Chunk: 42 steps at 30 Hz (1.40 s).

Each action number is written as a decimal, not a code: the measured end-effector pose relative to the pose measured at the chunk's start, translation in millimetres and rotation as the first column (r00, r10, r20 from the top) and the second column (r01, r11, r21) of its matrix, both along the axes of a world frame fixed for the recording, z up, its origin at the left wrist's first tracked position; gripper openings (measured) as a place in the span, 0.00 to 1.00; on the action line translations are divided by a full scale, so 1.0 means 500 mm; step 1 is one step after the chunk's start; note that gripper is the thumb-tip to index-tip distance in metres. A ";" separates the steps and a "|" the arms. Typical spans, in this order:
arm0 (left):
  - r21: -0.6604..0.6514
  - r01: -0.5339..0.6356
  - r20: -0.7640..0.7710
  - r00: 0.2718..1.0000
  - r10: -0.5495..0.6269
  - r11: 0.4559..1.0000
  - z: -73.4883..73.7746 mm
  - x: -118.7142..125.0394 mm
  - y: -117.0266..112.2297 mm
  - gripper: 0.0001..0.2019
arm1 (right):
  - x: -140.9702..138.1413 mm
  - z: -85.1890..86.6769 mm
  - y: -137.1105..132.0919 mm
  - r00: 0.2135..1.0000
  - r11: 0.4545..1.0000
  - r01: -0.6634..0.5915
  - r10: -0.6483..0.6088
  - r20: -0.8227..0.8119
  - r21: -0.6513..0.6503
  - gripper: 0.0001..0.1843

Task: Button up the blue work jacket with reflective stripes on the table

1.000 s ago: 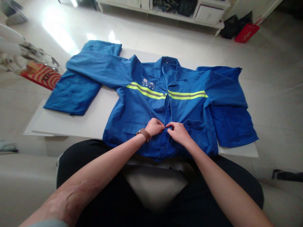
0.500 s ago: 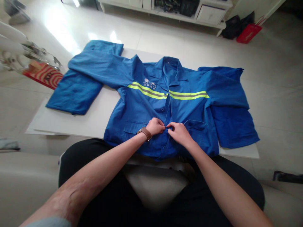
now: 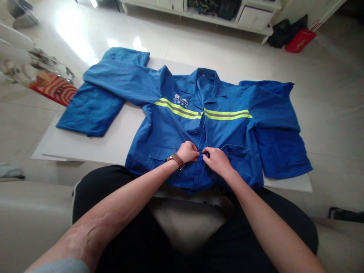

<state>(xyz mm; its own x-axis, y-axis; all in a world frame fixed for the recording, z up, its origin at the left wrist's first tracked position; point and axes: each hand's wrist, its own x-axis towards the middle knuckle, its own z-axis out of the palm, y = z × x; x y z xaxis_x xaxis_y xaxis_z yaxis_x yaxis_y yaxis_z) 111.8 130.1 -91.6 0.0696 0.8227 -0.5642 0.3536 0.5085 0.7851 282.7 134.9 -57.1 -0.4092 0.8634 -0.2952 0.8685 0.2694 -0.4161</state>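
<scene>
A blue work jacket (image 3: 170,129) lies front side up, collar away from me, with a yellow and grey reflective stripe (image 3: 227,114) across the chest. Both hands meet at its front opening, below the stripe. My left hand (image 3: 188,152), with a brown-strapped watch (image 3: 176,160) at the wrist, pinches one front edge. The other edge is pinched by my right hand (image 3: 216,159), thumb and forefinger bent. Fingers hide what lies between them. One button (image 3: 196,131) shows above the hands and another button (image 3: 198,177) below them.
Under the jacket is a white table (image 3: 85,149). Folded blue trousers or sleeves of cloth (image 3: 91,110) lie at the left. A red patterned KFC bag (image 3: 54,89) stands beyond the table's left side. On the far floor are a white cabinet (image 3: 254,18) and a red bag (image 3: 300,41).
Both hands stay at the same place on the front opening, with only slight finger movement. The whole view has shifted a little.
</scene>
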 end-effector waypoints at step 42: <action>-0.222 0.026 0.055 0.998 -0.015 0.975 0.031 -0.006 0.020 0.10 | 0.009 0.030 -0.020 0.960 0.976 -0.204 0.184 0.210 0.075 0.17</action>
